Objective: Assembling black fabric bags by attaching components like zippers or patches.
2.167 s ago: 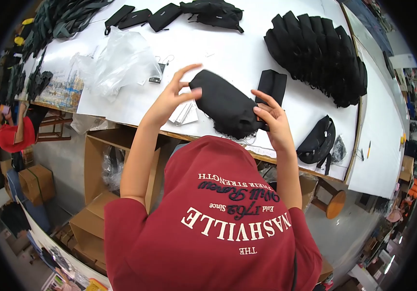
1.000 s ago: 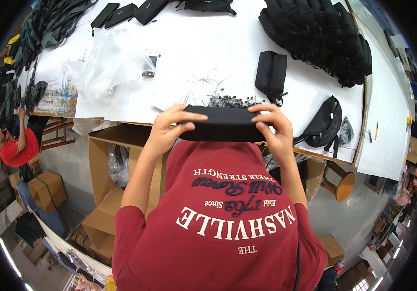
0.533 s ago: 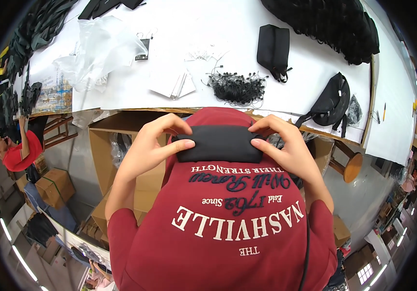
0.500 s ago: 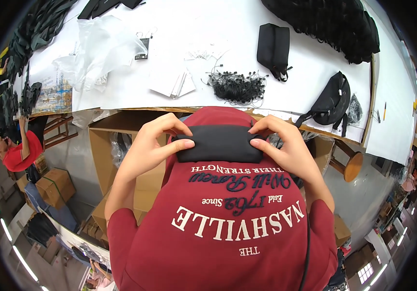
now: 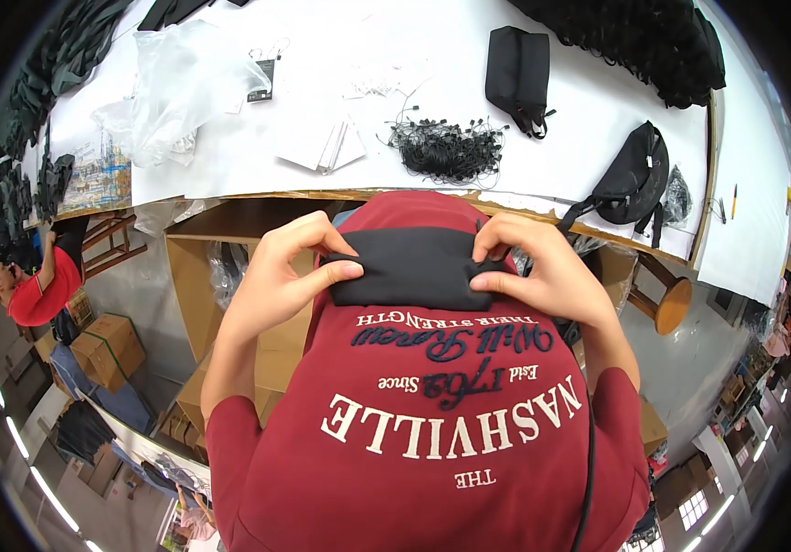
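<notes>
Both of my hands hold a flat black fabric pouch [image 5: 405, 267] pressed against my red printed sweatshirt [image 5: 432, 414], below the near edge of the white table [image 5: 230, 156]. My left hand [image 5: 276, 276] pinches the pouch's left end, thumb on top. My right hand [image 5: 543, 267] grips its right end with the fingers curled over the upper edge. Part of the pouch's right corner is hidden under those fingers.
On the table lie a tangle of black tag strings [image 5: 446, 152], a small black pouch [image 5: 517, 64], a black waist bag [image 5: 635, 179], clear plastic bags [image 5: 175, 83] and a heap of black bags [image 5: 635, 37]. An open cardboard box [image 5: 221, 248] stands beneath. Another person in red [image 5: 32, 285] works at far left.
Both hands lifted the black pouch off the table and drew it down toward my body. It now lies flattened against my sweatshirt, and the table has slid upward in view.
</notes>
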Action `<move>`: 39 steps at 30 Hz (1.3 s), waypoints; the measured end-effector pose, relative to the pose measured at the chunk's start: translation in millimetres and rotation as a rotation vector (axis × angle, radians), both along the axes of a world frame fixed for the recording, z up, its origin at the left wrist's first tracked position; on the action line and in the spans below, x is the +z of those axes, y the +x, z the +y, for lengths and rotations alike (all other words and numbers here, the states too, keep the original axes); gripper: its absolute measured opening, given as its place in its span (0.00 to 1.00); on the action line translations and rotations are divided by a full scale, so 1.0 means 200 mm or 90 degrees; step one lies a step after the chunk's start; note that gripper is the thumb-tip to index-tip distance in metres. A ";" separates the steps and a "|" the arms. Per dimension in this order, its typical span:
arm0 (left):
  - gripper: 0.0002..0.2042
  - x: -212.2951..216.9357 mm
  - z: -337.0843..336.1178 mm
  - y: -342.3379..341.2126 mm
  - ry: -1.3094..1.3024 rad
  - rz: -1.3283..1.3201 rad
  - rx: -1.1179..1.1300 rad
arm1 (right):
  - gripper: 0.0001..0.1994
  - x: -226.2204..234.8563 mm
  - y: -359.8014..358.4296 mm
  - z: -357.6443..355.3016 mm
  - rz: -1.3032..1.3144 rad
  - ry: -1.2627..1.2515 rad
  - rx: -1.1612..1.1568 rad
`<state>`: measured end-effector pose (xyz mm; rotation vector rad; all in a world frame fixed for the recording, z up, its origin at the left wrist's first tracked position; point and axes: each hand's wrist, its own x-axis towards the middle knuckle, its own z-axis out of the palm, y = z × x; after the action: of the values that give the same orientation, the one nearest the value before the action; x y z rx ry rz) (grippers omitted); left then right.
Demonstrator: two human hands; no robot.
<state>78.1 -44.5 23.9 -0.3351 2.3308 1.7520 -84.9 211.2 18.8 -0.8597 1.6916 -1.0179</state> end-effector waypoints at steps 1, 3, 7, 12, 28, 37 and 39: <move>0.08 0.00 0.00 0.00 0.001 -0.002 0.000 | 0.12 -0.01 0.00 0.01 -0.002 0.001 0.000; 0.08 0.00 0.00 0.01 0.023 -0.008 0.040 | 0.11 -0.02 -0.01 0.02 0.008 -0.018 -0.048; 0.08 0.01 0.04 0.03 0.023 -0.019 0.094 | 0.09 -0.01 -0.02 0.05 0.000 -0.028 -0.128; 0.09 0.02 0.04 0.00 -0.021 -0.016 0.014 | 0.09 0.01 -0.02 0.01 0.007 -0.019 -0.047; 0.04 0.04 0.15 -0.26 -0.088 0.046 -0.209 | 0.10 0.06 0.02 -0.06 0.130 0.009 -0.005; 0.08 0.01 0.18 -0.25 -0.048 0.021 -0.240 | 0.10 0.07 0.03 -0.09 0.126 0.033 0.020; 0.08 0.02 0.16 -0.25 0.026 -0.065 -0.222 | 0.11 0.07 0.07 -0.10 0.140 -0.003 -0.017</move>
<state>28.5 -11.8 27.2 -0.0075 2.1259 1.5712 -71.6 192.0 31.9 -0.9836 1.8893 -0.9744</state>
